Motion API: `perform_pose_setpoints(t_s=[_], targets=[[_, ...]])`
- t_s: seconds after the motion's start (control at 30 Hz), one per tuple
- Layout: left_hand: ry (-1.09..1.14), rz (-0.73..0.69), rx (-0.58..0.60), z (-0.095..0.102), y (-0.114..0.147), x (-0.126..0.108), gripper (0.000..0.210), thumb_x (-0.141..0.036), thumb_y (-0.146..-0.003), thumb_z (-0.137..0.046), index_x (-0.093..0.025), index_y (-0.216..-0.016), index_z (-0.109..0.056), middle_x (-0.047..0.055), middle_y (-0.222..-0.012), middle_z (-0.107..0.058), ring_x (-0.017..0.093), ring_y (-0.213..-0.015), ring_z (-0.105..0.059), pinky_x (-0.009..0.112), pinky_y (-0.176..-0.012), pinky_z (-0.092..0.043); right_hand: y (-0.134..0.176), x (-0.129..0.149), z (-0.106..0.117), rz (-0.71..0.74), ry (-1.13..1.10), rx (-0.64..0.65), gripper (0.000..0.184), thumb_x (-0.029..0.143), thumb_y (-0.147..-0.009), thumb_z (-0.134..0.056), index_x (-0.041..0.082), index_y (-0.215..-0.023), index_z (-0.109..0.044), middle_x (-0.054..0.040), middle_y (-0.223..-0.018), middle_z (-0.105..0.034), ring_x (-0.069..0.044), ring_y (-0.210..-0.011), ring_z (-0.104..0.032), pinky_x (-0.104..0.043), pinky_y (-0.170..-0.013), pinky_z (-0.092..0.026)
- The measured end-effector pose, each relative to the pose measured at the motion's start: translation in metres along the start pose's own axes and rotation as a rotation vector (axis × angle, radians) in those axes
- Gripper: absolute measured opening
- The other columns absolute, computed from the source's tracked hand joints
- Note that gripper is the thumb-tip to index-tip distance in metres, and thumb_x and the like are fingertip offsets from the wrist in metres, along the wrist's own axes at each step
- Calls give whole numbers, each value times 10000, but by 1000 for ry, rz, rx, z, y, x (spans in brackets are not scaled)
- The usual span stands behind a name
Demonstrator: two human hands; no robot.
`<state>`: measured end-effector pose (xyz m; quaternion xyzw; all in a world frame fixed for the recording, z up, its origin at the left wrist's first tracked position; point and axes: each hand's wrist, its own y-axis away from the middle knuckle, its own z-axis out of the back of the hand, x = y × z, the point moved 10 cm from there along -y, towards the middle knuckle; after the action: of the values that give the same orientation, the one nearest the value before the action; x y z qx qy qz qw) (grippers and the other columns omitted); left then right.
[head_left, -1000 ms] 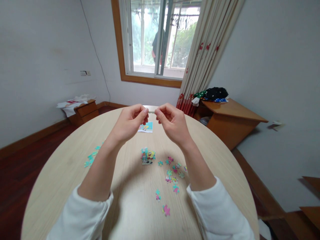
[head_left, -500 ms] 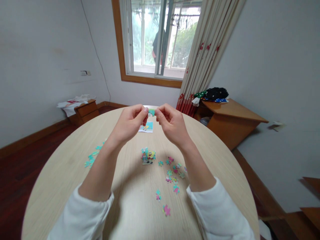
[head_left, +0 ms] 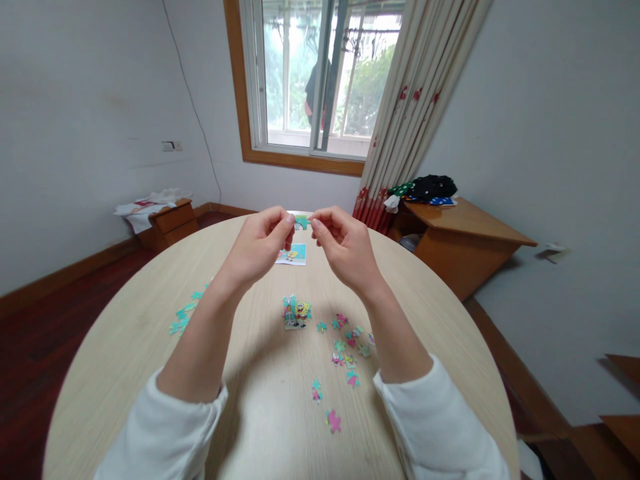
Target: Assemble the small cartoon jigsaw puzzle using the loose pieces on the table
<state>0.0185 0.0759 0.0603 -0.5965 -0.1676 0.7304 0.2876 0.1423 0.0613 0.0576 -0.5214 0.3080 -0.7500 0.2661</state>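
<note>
Puzzle piece (head_left: 301, 223), teal, just above mid-frame: our left hand (head_left: 263, 243) pinches one edge; whether our right hand (head_left: 345, 245) grips the other, we cannot tell. Best handled lightly by its rim, tabs unbent, printed face uncovered.

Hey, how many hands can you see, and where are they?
2. The left hand pinches a teal piece above the table; the right hand is at its right end, grip unclear. Neither is hidden.
</note>
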Motion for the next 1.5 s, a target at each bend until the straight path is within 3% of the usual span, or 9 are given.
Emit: perform_pose_setpoints(t_s=[0.43,0.67,0.8,0.97,1.5], targets=[[32,-14,-8,1,-1,2,342,-335,-848,-564,-181,-553,-485,-19,-521,-495,96,-508,-447,230,-514,-377,1,11,9,97,68,-79,117,303,-858,-618,192,-827,-640,5,-750,-658,-112,-669,-572,-270,-645,-453],[83,-39,-63,8,-1,3,259,-374,-788,-653,-173,-640,-586,-18,-536,-534,97,-516,-484,223,-508,-401,1,12,15,103,65,-124,115,298,-857,-618,191,-821,-640,-2,-774,-677,-120,-701,-594,-274,-649,-451],[48,-130,-166,21,0,-3,191,-342,-708,-741,-168,-734,-665,4,-652,-630,104,-582,-540,229,-554,-435,1,13,20,103,63,-144,99,283,-854,-621,194,-816,-640,-1,-780,-681,-120,-702,-597,-274,-648,-452],[-70,-246,-220,25,4,-16,116,-280,-712,-740,-176,-759,-718,22,-754,-668,99,-627,-545,240,-601,-446,1,12,19,90,80,-137,126,315,-862,-617,199,-822,-647,-1,-791,-683,-119,-708,-598,-274,-655,-461],[-94,-265,-213,23,4,-19,108,-278,-728,-722,-172,-718,-706,20,-740,-663,105,-642,-560,238,-593,-450,1,17,17,92,25,-126,100,288,-853,-629,198,-813,-646,1,-783,-681,-120,-702,-595,-275,-654,-449]])
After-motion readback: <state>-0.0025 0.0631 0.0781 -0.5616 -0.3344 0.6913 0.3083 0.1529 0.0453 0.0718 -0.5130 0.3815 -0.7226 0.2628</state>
